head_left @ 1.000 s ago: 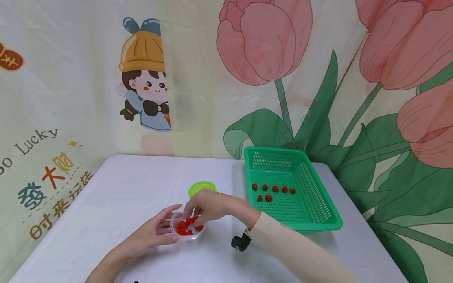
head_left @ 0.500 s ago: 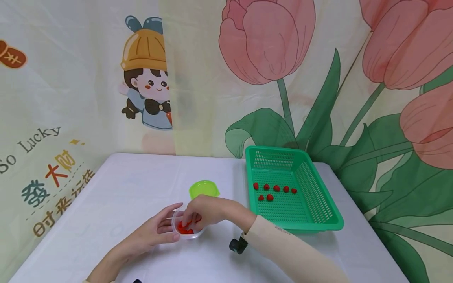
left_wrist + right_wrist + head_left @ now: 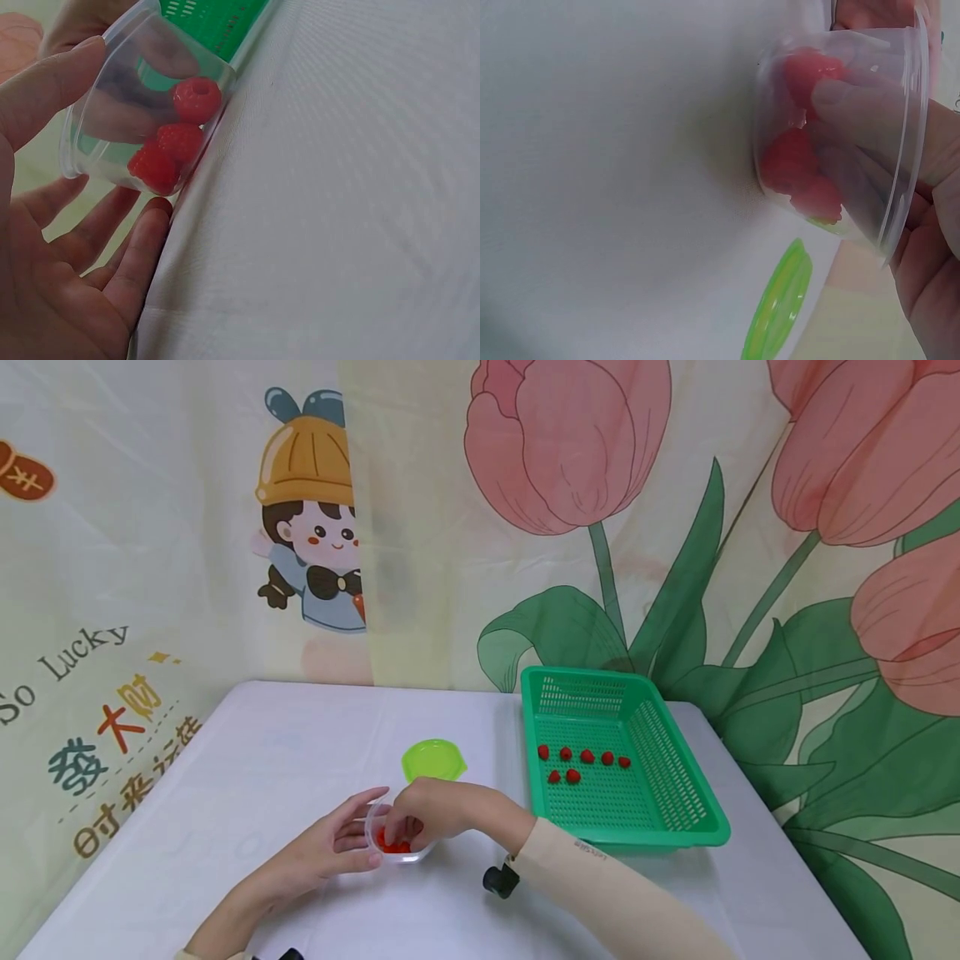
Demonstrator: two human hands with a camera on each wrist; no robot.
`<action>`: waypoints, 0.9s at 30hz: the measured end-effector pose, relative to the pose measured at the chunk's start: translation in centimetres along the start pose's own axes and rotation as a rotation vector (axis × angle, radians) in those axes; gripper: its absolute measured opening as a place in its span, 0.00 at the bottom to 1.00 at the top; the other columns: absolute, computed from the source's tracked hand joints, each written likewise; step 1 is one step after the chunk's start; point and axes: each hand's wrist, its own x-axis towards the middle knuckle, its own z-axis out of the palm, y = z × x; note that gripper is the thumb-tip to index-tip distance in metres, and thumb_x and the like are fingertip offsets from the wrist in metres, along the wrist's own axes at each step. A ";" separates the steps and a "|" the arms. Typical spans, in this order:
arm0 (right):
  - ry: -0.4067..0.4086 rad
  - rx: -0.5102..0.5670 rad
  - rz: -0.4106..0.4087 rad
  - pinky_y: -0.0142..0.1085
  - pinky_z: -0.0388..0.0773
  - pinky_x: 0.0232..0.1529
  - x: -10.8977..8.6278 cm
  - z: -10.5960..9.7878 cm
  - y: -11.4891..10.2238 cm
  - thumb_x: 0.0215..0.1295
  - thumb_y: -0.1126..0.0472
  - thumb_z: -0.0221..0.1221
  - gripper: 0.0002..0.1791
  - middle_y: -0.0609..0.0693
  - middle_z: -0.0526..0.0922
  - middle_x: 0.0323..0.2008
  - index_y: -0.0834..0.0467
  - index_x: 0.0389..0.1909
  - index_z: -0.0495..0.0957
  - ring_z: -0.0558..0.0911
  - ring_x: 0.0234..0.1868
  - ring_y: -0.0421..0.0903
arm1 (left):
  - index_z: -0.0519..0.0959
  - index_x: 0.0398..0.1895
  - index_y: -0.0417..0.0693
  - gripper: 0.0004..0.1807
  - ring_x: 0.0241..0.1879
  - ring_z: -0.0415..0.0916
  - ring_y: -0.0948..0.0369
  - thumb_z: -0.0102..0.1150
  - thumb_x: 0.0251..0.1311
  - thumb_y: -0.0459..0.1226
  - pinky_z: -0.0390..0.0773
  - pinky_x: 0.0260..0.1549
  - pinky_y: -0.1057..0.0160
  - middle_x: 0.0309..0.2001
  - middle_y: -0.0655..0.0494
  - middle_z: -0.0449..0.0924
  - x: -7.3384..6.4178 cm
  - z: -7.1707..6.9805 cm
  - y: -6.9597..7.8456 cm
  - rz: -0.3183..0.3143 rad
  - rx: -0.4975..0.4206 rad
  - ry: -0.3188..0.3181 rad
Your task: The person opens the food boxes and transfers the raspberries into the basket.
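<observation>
A clear plastic tub (image 3: pixel 408 858) stands on the white table with raspberries (image 3: pixel 180 142) at its bottom. My left hand (image 3: pixel 321 856) holds it from the left, thumb at the near side and fingers round the far side. From the right, my right hand (image 3: pixel 442 810) reaches down inside, its fingers among the raspberries. Through the wall in the right wrist view, the thumb (image 3: pixel 832 94) lies against one raspberry (image 3: pixel 810 71). Whether it pinches one is unclear.
A green basket (image 3: pixel 705 838) stands at the right, with several raspberries (image 3: pixel 587 757) set in two rows on its floor. Behind the tub lies a light green lid (image 3: pixel 433 760). A black wrist camera (image 3: pixel 501 882) sits under my right sleeve. A printed cloth hangs behind the table.
My right hand's fingers have sunk deeper into the tub and drawn together, covering more of the raspberries. My left hand stays at the tub. The head view has shifted slightly.
</observation>
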 end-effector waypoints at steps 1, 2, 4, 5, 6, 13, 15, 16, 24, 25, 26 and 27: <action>-0.002 -0.005 -0.004 0.18 0.77 0.45 0.1 0.0 0.0 0.65 0.66 0.73 0.16 0.41 0.88 0.40 0.54 0.53 0.89 0.82 0.40 0.33 | 0.50 0.86 0.56 0.50 0.70 0.73 0.46 0.70 0.68 0.34 0.78 0.60 0.68 0.77 0.39 0.61 0.0 0.0 0.0 0.004 -0.001 0.001; -0.003 -0.013 -0.009 0.18 0.76 0.45 0.1 0.0 0.0 0.66 0.66 0.73 0.15 0.41 0.88 0.40 0.54 0.53 0.89 0.82 0.39 0.32 | 0.50 0.86 0.56 0.50 0.69 0.74 0.48 0.70 0.68 0.34 0.78 0.60 0.68 0.77 0.39 0.61 0.0 0.0 0.0 0.005 0.001 0.002; -0.006 -0.017 -0.009 0.17 0.76 0.44 0.2 0.1 0.0 0.65 0.66 0.73 0.15 0.40 0.88 0.39 0.54 0.52 0.89 0.81 0.39 0.32 | 0.50 0.86 0.54 0.50 0.69 0.75 0.50 0.70 0.68 0.34 0.78 0.60 0.68 0.77 0.38 0.61 0.0 0.0 0.0 0.013 0.002 0.000; -0.007 -0.016 -0.007 0.17 0.76 0.44 0.3 0.2 0.1 0.65 0.66 0.73 0.15 0.40 0.88 0.38 0.54 0.52 0.88 0.81 0.38 0.31 | 0.50 0.87 0.53 0.50 0.68 0.75 0.51 0.70 0.68 0.34 0.78 0.60 0.68 0.77 0.38 0.61 -0.1 0.0 0.0 0.013 0.002 0.000; -0.008 -0.015 -0.004 0.17 0.75 0.44 0.3 0.2 0.1 0.65 0.66 0.74 0.15 0.40 0.88 0.38 0.54 0.52 0.88 0.81 0.38 0.31 | 0.50 0.87 0.53 0.50 0.68 0.75 0.52 0.70 0.69 0.34 0.78 0.60 0.68 0.77 0.38 0.61 -0.1 0.0 0.0 0.015 0.002 -0.001; -0.012 -0.012 0.009 0.17 0.75 0.44 0.5 0.4 0.2 0.65 0.66 0.74 0.13 0.39 0.87 0.37 0.53 0.49 0.88 0.81 0.39 0.32 | 0.50 0.86 0.54 0.50 0.69 0.73 0.46 0.70 0.68 0.34 0.79 0.60 0.67 0.77 0.39 0.61 -0.1 0.1 0.0 0.018 -0.008 -0.002; -0.020 -0.015 0.011 0.17 0.75 0.44 0.5 0.4 0.2 0.65 0.66 0.74 0.13 0.39 0.87 0.38 0.52 0.48 0.89 0.80 0.39 0.33 | 0.50 0.86 0.54 0.50 0.70 0.73 0.44 0.70 0.68 0.35 0.79 0.59 0.67 0.77 0.39 0.61 0.0 0.1 -0.1 0.018 -0.005 0.000; -0.023 -0.016 0.012 0.17 0.75 0.44 0.5 0.4 0.2 0.65 0.65 0.74 0.13 0.39 0.87 0.38 0.52 0.48 0.89 0.80 0.39 0.33 | 0.50 0.86 0.54 0.50 0.70 0.72 0.44 0.70 0.68 0.35 0.79 0.59 0.67 0.78 0.39 0.61 0.0 0.1 -0.1 0.016 -0.005 0.001; -0.042 -0.030 0.028 0.17 0.76 0.44 0.7 0.5 0.3 0.65 0.65 0.74 0.11 0.38 0.88 0.37 0.52 0.46 0.91 0.80 0.37 0.32 | 0.51 0.86 0.54 0.50 0.70 0.72 0.43 0.71 0.68 0.35 0.79 0.59 0.67 0.78 0.39 0.61 0.2 0.1 -0.1 0.004 -0.003 0.007; -0.043 -0.032 0.030 0.17 0.76 0.44 0.7 0.5 0.3 0.65 0.65 0.74 0.11 0.38 0.88 0.36 0.52 0.46 0.91 0.80 0.37 0.32 | 0.51 0.86 0.54 0.50 0.70 0.72 0.42 0.71 0.68 0.35 0.79 0.59 0.67 0.78 0.39 0.61 0.2 0.1 -0.1 0.005 -0.003 0.006; -0.045 -0.032 0.032 0.17 0.76 0.44 0.7 0.5 0.3 0.65 0.65 0.74 0.11 0.38 0.88 0.36 0.52 0.46 0.92 0.80 0.37 0.32 | 0.51 0.86 0.54 0.50 0.70 0.72 0.42 0.71 0.68 0.35 0.79 0.59 0.67 0.78 0.39 0.61 0.2 0.1 -0.1 0.007 -0.003 0.006; -0.046 -0.033 0.034 0.17 0.76 0.44 0.7 0.5 0.3 0.65 0.65 0.74 0.11 0.38 0.88 0.36 0.52 0.46 0.92 0.80 0.37 0.32 | 0.51 0.86 0.54 0.50 0.71 0.72 0.42 0.71 0.68 0.35 0.79 0.59 0.67 0.78 0.39 0.61 0.2 0.1 -0.2 0.008 -0.002 0.006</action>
